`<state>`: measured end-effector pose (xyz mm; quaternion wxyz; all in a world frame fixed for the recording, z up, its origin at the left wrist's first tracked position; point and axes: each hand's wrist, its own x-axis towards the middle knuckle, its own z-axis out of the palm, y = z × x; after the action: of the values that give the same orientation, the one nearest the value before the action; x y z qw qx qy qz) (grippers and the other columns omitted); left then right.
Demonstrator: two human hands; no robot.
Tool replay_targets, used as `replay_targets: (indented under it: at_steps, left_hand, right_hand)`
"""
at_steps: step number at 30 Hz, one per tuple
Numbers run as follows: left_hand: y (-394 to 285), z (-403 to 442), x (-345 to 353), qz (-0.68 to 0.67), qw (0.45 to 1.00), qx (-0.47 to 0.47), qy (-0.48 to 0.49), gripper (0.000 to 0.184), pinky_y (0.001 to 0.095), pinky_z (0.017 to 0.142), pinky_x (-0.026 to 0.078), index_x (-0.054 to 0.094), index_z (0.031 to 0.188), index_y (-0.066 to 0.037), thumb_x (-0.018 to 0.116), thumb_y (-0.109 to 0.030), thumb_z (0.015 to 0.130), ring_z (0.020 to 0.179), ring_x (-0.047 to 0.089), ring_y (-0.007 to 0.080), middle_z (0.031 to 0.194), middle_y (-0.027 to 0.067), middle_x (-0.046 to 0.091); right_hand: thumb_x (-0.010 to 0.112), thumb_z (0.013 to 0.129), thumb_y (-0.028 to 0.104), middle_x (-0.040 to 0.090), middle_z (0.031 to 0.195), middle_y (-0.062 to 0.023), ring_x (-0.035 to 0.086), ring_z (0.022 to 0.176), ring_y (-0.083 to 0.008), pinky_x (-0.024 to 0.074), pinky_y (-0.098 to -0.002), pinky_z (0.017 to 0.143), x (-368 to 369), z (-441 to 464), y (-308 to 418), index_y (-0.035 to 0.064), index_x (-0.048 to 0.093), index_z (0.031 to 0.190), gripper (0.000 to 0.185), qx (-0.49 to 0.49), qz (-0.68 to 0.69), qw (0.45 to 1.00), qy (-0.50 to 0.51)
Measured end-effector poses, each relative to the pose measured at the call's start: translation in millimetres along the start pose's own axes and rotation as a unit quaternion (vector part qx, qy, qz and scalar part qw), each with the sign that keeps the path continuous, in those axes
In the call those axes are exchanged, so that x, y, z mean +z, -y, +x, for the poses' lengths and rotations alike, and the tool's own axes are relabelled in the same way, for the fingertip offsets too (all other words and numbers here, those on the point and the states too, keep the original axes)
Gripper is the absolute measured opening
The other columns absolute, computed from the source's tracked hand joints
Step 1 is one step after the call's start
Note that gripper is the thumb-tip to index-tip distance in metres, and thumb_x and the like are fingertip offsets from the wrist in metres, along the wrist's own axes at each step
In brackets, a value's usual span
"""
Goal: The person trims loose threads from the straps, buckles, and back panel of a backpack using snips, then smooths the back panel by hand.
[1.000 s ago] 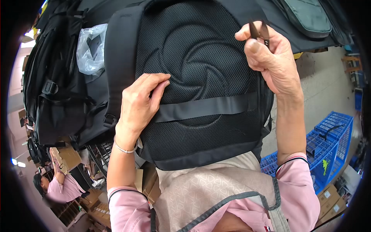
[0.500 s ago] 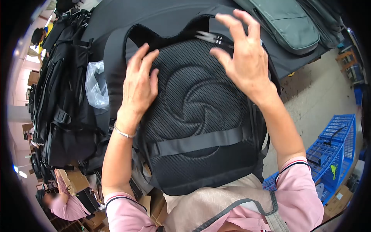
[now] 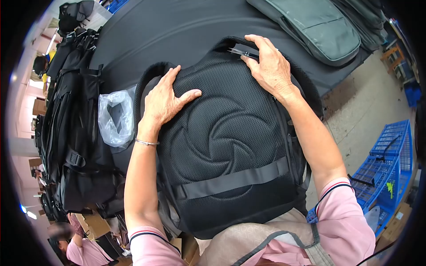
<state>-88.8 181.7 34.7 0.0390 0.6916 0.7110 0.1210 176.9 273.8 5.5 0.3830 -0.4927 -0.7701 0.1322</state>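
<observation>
A black backpack (image 3: 213, 128) lies with its padded mesh back panel upward, its shoulder straps curving over the top corners. Across the lower panel runs a flat webbing band (image 3: 233, 178). My left hand (image 3: 165, 99) rests on the upper left of the panel beside the strap, thumb spread from the fingers. At the upper right, my right hand (image 3: 271, 66) is on the other strap. It holds small thread snips (image 3: 244, 53) between thumb and fingers, silver blades pointing left.
Black backpacks (image 3: 80, 133) are piled at the left, with a clear plastic bag (image 3: 116, 119) beside them. Grey-green bags (image 3: 321, 31) lie at the back right of the black-covered table (image 3: 177, 26). Blue crates (image 3: 381, 164) stand on the floor at right. Another person (image 3: 82, 248) is at lower left.
Both hands have come down from above the backpack onto its upper corners. The shoulder straps have been pushed outward and back from the panel's top. The snips stay in my right hand.
</observation>
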Motion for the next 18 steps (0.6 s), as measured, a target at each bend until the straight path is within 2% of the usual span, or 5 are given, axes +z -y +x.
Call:
replay_targets:
  at_steps: [5, 9, 13, 17, 18]
  left_hand:
    - [-15, -10, 0, -0.001, 0.999, -0.034, -0.041, 0.095, 0.0454, 0.105, 0.049, 0.055, 0.139, -0.007, 0.073, -0.073, 0.073, 0.124, 0.061, 0.0366, 0.134, 0.0194, 0.063]
    - [-11, -14, 14, 0.000, 0.989, 0.063, -0.132, 0.077, 0.0440, 0.106, 0.048, 0.057, 0.140, -0.016, 0.075, -0.060, 0.080, 0.128, 0.058, 0.0367, 0.142, 0.0185, 0.057]
    - [-9, -13, 15, -0.027, 0.991, 0.071, -0.114, 0.065, 0.0443, 0.108, 0.047, 0.062, 0.135, -0.016, 0.081, -0.044, 0.080, 0.129, 0.057, 0.0368, 0.145, 0.0172, 0.056]
    - [-9, -10, 14, -0.062, 0.989, 0.081, -0.106, 0.064, 0.0453, 0.109, 0.046, 0.062, 0.134, -0.014, 0.082, -0.041, 0.080, 0.129, 0.057, 0.0371, 0.144, 0.0154, 0.057]
    - [-8, -11, 15, -0.049, 0.989, 0.086, -0.112, 0.064, 0.0454, 0.109, 0.046, 0.062, 0.135, -0.014, 0.081, -0.042, 0.080, 0.129, 0.057, 0.0372, 0.144, 0.0153, 0.057]
  right_hand:
    - [0.073, 0.089, 0.025, 0.066, 0.126, -0.0113, 0.064, 0.117, -0.0314, 0.0499, -0.0425, 0.102, -10, 5, 5, 0.0079, 0.062, 0.127, 0.043, 0.084, 0.098, 0.991, 0.019]
    - [0.073, 0.088, 0.024, 0.068, 0.125, -0.0114, 0.065, 0.117, -0.0297, 0.0490, -0.0417, 0.102, -11, 9, 5, 0.0070, 0.065, 0.124, 0.040, 0.111, 0.166, 0.979, 0.030]
    - [0.074, 0.087, 0.024, 0.070, 0.121, -0.0137, 0.065, 0.115, -0.0282, 0.0489, -0.0398, 0.101, -10, 12, -2, 0.0034, 0.065, 0.124, 0.043, 0.129, 0.279, 0.950, 0.044]
    - [0.073, 0.092, 0.021, 0.067, 0.097, -0.0044, 0.056, 0.075, -0.0074, 0.0474, -0.0221, 0.067, -25, 21, -10, -0.0028, 0.065, 0.117, 0.035, 0.193, 0.508, 0.836, 0.070]
    - [0.070, 0.095, 0.017, 0.064, 0.099, 0.0016, 0.036, 0.060, 0.0017, 0.0311, -0.0158, 0.048, -27, 21, -8, -0.0001, 0.065, 0.115, 0.027, 0.195, 0.577, 0.790, 0.073]
